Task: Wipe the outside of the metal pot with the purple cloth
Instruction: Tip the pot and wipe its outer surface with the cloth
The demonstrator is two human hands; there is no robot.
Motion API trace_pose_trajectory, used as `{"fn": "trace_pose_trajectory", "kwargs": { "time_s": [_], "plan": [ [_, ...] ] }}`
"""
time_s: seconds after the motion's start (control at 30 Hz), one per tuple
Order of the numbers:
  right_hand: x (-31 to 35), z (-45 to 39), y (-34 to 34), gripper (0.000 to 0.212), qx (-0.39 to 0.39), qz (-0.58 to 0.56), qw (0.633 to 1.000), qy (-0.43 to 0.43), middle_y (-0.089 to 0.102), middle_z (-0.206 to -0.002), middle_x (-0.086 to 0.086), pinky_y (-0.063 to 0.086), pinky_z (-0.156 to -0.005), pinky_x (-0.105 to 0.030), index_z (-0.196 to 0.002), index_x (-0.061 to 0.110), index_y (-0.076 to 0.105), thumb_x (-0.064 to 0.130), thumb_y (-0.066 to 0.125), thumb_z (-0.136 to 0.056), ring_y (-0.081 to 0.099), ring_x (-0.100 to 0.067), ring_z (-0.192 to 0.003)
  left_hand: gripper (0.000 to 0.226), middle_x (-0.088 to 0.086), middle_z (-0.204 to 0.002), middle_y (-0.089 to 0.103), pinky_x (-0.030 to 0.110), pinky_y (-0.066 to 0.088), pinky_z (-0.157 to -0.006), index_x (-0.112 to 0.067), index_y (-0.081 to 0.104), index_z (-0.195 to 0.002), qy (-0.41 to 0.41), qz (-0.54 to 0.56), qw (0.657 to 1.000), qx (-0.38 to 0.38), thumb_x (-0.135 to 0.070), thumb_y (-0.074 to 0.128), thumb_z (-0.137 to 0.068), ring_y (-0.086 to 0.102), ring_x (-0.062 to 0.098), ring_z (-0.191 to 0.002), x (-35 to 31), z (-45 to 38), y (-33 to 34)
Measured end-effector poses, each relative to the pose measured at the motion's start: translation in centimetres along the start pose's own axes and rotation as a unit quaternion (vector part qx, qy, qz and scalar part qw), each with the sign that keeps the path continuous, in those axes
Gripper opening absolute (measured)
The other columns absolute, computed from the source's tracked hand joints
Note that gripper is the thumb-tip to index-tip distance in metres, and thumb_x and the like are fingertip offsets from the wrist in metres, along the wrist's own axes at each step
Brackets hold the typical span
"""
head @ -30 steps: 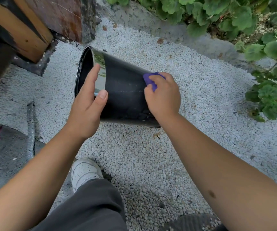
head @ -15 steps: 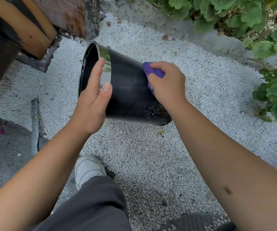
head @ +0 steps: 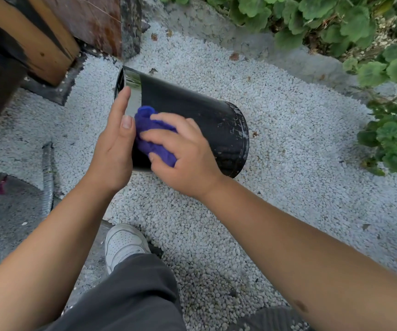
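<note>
The metal pot (head: pixel 192 108), dark and shiny, is tipped on its side above white gravel, its mouth pointing left and its scuffed base to the right. My left hand (head: pixel 116 144) steadies the pot near the rim with straight fingers and thumb flat against its wall. My right hand (head: pixel 187 154) grips the bunched purple cloth (head: pixel 149 134) and presses it against the pot's near side, right beside my left thumb. The pot's lower side is hidden behind both hands.
White gravel (head: pixel 288 163) covers the ground. Wooden beams (head: pixel 37 37) stand at the upper left, green plants (head: pixel 371 44) along the top and right. A grey corrugated hose (head: pixel 47 177) lies at the left. My white shoe (head: pixel 123 244) and grey trouser leg are below.
My right hand has slid the purple cloth from the pot's base end leftward along the wall to beside my left hand. The pot's base has come into view.
</note>
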State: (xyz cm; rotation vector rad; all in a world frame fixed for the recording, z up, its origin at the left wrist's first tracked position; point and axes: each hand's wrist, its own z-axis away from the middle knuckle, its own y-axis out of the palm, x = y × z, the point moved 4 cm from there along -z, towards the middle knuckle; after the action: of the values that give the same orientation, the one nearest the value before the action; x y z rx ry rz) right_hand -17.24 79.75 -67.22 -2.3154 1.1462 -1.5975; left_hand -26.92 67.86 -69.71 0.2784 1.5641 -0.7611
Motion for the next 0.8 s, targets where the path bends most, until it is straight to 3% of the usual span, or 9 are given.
{"fn": "trace_pose_trajectory", "kwargs": {
  "time_s": [0.13,0.23,0.3,0.37,0.53,0.63,0.7,0.73,0.8],
  "plan": [
    [0.9,0.3,0.4,0.030,0.039,-0.013,0.999,-0.032,0.063,-0.115,-0.021,0.045,-0.095,-0.044,-0.099,0.005,0.075,0.000,0.076,-0.070,0.062,-0.034,-0.100,0.067,-0.041,-0.119,0.057,0.017,0.042,-0.097,-0.028,0.025,-0.154,0.005,0.011,1.000,0.010,-0.061,0.029,-0.097,0.054,-0.011,-0.108,0.6,0.0,0.1],
    [0.3,-1.2,0.1,0.029,0.078,-0.134,0.982,0.106,0.067,-0.107,-0.009,0.049,-0.092,-0.032,-0.100,0.008,0.074,0.001,0.072,-0.071,0.065,-0.020,-0.096,0.062,-0.021,-0.147,0.044,0.018,0.034,-0.110,-0.022,0.025,-0.151,-0.003,0.086,0.996,-0.007,-0.051,0.026,-0.095,0.042,-0.007,-0.133,0.6,-0.1,-0.2],
    [-0.9,-2.6,-0.3,0.027,0.119,-0.318,0.900,0.274,0.070,-0.090,-0.002,0.052,-0.074,-0.024,-0.096,0.012,0.072,0.005,0.067,-0.071,0.066,-0.011,-0.080,0.067,0.002,-0.158,0.032,0.036,0.026,-0.120,-0.016,0.025,-0.152,-0.011,0.121,0.993,-0.008,-0.051,0.026,-0.095,0.033,0.013,-0.146,0.3,-0.1,-0.1],
    [-2.4,-3.2,-1.0,0.022,0.118,-0.453,0.787,0.402,0.071,-0.080,-0.005,0.053,-0.061,-0.027,-0.092,0.013,0.068,0.008,0.064,-0.070,0.066,-0.018,-0.069,0.073,0.008,-0.160,0.030,0.038,0.023,-0.121,-0.013,0.023,-0.155,-0.003,0.108,0.994,0.002,-0.059,0.030,-0.098,0.031,0.017,-0.147,-0.3,-0.1,0.3],
    [-5.9,-3.1,-3.8,0.002,0.068,-0.453,0.707,0.538,0.067,-0.077,-0.003,0.053,-0.054,-0.029,-0.086,0.016,0.059,0.017,0.057,-0.087,0.065,-0.019,-0.065,0.086,-0.009,-0.159,0.029,0.020,0.024,-0.116,-0.021,0.023,-0.152,0.029,0.060,0.997,0.027,-0.077,0.039,-0.088,0.028,-0.001,-0.145,-1.3,-0.3,1.4],
    [-7.3,-3.4,-5.0,0.009,0.049,-0.420,0.709,0.564,0.066,-0.073,-0.003,0.050,-0.056,-0.026,-0.086,0.014,0.060,0.020,0.055,-0.090,0.063,-0.018,-0.060,0.070,-0.018,-0.155,0.025,0.010,0.020,-0.113,-0.026,0.019,-0.150,0.025,0.013,0.999,0.017,-0.063,0.041,-0.095,0.023,-0.015,-0.140,-0.9,-0.4,1.4],
    [-7.8,-3.6,-5.4,0.010,0.028,-0.387,0.730,0.562,0.065,-0.079,-0.007,0.047,-0.056,-0.027,-0.093,0.011,0.060,0.019,0.056,-0.090,0.061,-0.021,-0.061,0.068,-0.014,-0.157,0.026,0.025,0.020,-0.120,-0.029,0.020,-0.150,0.006,0.007,1.000,0.010,-0.056,0.044,-0.093,0.024,-0.004,-0.145,-0.8,-0.4,1.3],
    [-8.0,-3.8,-5.5,0.011,0.014,-0.363,0.748,0.555,0.064,-0.083,-0.010,0.048,-0.057,-0.030,-0.097,0.009,0.060,0.016,0.057,-0.090,0.061,-0.023,-0.064,0.068,-0.020,-0.155,0.030,0.029,0.022,-0.121,-0.033,0.020,-0.150,0.002,0.005,1.000,0.010,-0.055,0.046,-0.092,0.027,-0.002,-0.145,-0.8,-0.4,1.3],
    [-8.3,-4.1,-6.0,0.006,-0.036,-0.297,0.795,0.527,0.065,-0.085,-0.011,0.052,-0.060,-0.037,-0.093,0.010,0.063,0.013,0.061,-0.088,0.062,-0.027,-0.071,0.063,-0.049,-0.130,0.041,0.013,0.031,-0.109,-0.045,0.023,-0.146,0.002,-0.021,1.000,0.008,-0.056,0.049,-0.090,0.039,-0.018,-0.126,-1.1,-0.3,1.5]
  ]
}}
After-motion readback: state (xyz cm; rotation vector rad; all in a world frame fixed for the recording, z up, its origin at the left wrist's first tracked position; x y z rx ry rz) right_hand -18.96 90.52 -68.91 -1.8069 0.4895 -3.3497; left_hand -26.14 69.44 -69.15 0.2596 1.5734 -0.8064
